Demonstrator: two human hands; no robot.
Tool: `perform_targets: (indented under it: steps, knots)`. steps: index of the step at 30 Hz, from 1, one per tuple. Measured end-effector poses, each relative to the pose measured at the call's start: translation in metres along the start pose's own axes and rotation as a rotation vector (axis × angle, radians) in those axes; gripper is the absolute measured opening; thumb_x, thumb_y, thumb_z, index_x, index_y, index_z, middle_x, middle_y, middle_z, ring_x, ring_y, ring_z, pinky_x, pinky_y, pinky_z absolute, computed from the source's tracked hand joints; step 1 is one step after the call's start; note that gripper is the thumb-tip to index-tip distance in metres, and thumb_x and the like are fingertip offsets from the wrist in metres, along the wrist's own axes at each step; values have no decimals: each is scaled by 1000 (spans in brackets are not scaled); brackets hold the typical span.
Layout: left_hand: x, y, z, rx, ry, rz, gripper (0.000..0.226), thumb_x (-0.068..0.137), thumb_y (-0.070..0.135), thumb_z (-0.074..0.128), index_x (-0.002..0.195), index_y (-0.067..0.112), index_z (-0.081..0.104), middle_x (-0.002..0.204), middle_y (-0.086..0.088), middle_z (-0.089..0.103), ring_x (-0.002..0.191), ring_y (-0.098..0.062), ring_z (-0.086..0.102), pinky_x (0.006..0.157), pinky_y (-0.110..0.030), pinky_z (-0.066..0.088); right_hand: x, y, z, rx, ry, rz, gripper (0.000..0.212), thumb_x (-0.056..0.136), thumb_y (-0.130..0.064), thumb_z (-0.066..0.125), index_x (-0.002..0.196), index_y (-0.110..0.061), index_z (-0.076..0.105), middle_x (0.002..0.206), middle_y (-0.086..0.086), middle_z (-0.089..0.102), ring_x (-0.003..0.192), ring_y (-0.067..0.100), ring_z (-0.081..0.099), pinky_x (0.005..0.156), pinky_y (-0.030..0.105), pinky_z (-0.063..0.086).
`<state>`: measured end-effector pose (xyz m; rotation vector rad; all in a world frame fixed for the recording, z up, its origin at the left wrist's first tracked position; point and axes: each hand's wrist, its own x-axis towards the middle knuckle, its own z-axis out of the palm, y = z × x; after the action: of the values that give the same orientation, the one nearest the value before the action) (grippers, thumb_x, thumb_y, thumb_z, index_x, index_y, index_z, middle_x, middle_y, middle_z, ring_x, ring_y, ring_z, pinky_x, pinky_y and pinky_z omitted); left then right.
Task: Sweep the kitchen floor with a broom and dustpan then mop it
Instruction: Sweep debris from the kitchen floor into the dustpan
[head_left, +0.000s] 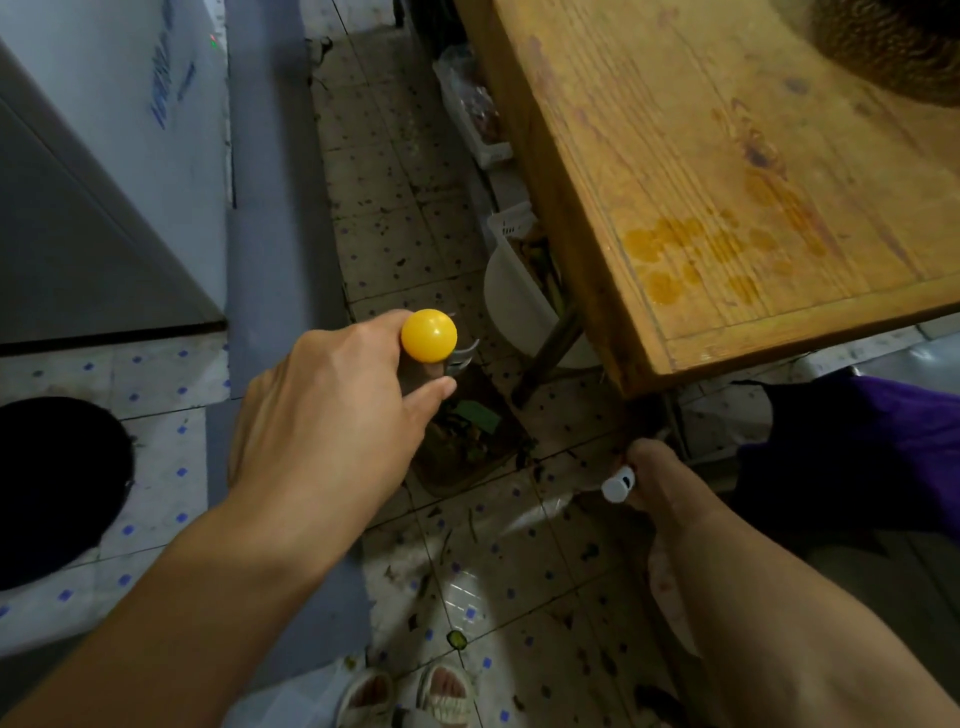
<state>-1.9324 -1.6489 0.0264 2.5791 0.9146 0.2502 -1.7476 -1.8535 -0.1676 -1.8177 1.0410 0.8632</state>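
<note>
The person stands over the tiled floor (415, 249) in the narrow aisle between a fridge (130, 156) and a wooden table (727, 182), working both tools at once. The left hand (332, 405) curls around the top of a long handle, just under its yellow knob (429, 335); gripping that high lets the person steer the dustpan (467, 431) without bending. The pan sits flat on the tiles below the hand, near the table's front-left corner, already holding leaves and scraps.

The right hand (649, 478) closes round a second handle with a white cap (618, 484), which I take for the broom. It is held low at the table's front edge, probably to draw dirt from under the table toward the pan. The bristles are hidden, so I cannot tell where they touch.

White baskets (511, 228) of vegetables are tucked under the table's left edge, out of the walkway. Loose scraps lie on the tiles near the sandalled feet (410, 696), so sweeping looks unfinished and mopping has not begun; no mop is visible.
</note>
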Motion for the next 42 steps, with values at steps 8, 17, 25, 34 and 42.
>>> perform_targets:
  steps: [8, 17, 25, 34, 42]
  knots:
    - [3, 8, -14, -2, -15, -14, 37, 78, 47, 68, 61, 36, 36, 52, 18, 33, 51, 5, 22, 47, -15, 14, -39, 48, 10, -150, -75, 12, 21, 101, -13, 36, 118, -3, 44, 79, 12, 48, 57, 16, 42, 47, 27, 36]
    - [-12, 10, -52, 16, -20, -1, 44, 76, 45, 71, 58, 36, 32, 50, 18, 29, 50, 5, 20, 46, -14, 13, -97, 98, 48, -109, -273, 46, 20, 97, -2, 36, 114, 0, 47, 78, 13, 47, 55, 17, 42, 44, 27, 38]
    - [-37, 9, -79, 14, -37, -24, 34, 76, 45, 71, 67, 37, 39, 52, 17, 28, 49, 4, 19, 46, -15, 15, -173, 119, 37, -23, -402, 201, 36, 102, -19, 26, 73, -5, 41, 59, 6, 35, 47, 16, 32, 41, 27, 30]
    - [-66, 7, -87, 121, -92, -106, 20, 80, 49, 65, 80, 33, 52, 56, 15, 27, 66, -26, 50, 54, -26, 27, -191, 94, -24, -156, -321, 45, 33, 100, -6, 33, 68, -3, 42, 60, 10, 38, 49, 17, 35, 43, 27, 33]
    - [-94, -1, -75, 126, -38, -171, 22, 80, 50, 64, 93, 34, 59, 70, 2, 56, 75, -29, 54, 57, -27, 30, -133, 81, -24, -242, -269, -19, 35, 104, -15, 24, 74, -5, 39, 61, 8, 41, 25, 15, 39, 25, 13, 30]
